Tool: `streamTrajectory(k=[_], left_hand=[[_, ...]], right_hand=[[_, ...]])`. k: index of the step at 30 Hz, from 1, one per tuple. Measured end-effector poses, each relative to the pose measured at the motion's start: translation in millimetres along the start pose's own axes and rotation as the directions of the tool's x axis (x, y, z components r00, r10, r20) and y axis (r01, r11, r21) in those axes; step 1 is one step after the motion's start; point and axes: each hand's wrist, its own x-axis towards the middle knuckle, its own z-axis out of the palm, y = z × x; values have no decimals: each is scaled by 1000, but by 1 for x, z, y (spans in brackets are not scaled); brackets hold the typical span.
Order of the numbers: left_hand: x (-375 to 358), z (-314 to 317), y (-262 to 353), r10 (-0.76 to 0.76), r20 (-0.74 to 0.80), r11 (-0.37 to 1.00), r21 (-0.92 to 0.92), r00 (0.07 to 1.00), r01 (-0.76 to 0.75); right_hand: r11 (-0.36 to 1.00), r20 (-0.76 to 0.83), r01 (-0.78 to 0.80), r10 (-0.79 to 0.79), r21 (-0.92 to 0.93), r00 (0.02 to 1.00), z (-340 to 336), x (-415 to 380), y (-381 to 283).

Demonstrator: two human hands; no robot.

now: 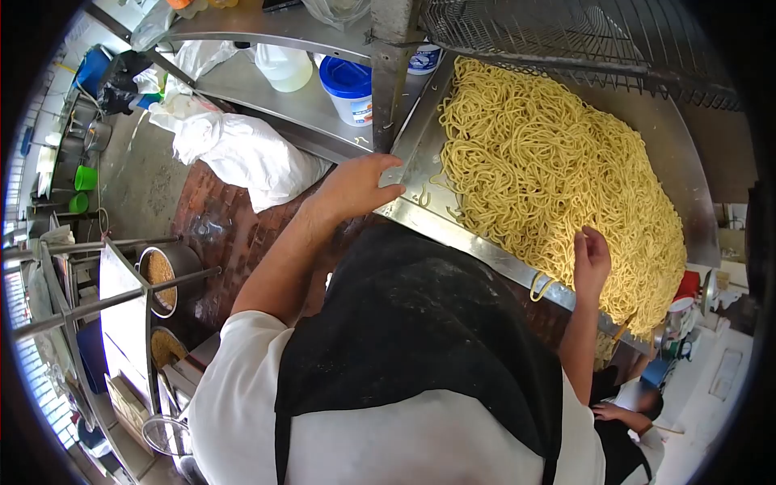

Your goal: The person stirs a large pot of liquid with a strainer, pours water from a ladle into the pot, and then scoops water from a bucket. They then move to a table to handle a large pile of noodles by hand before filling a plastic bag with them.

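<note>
A large heap of yellow noodles [533, 162] fills most of a metal tray [424, 214]. My left hand [360, 187] is at the tray's near left corner, thumb and forefinger spread apart at the rim, with no noodles between them. Over the near right part of the heap, my right hand [592, 263] has its fingers loosely bent and apart; nothing shows in them. A few loose strands lie on the bare metal by the left corner, and one loop of noodle [540, 287] hangs over the front rim.
A wire rack [582, 40] hangs over the tray's far side, beside a metal post [390, 81]. On the left shelf stands a blue-lidded tub [347, 89]. A white sack [242, 153] rests below it. Another person [626, 416] is at the lower right.
</note>
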Motion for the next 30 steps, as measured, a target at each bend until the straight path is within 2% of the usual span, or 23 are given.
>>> streamTrajectory(k=[5,13,16,23,30], left_hand=[[-17,1,9,-77,-39,997,-15,996,76],[-13,14,33,-114,-49,993,19,992,116],[-6,25,34,-47,-62,998,39,997,50],[2,34,51,-14,-38,998,53,999,16],[1,33,64,-62,-27,996,70,998,63]], right_hand=[[999,37,51,-51,-3,998,17,29,0],[986,28,91,-95,136,995,11,53,11],[980,38,104,-112,170,993,16,55,8],[958,88,137,-164,253,983,32,54,4],[947,70,127,-154,296,986,28,58,7]])
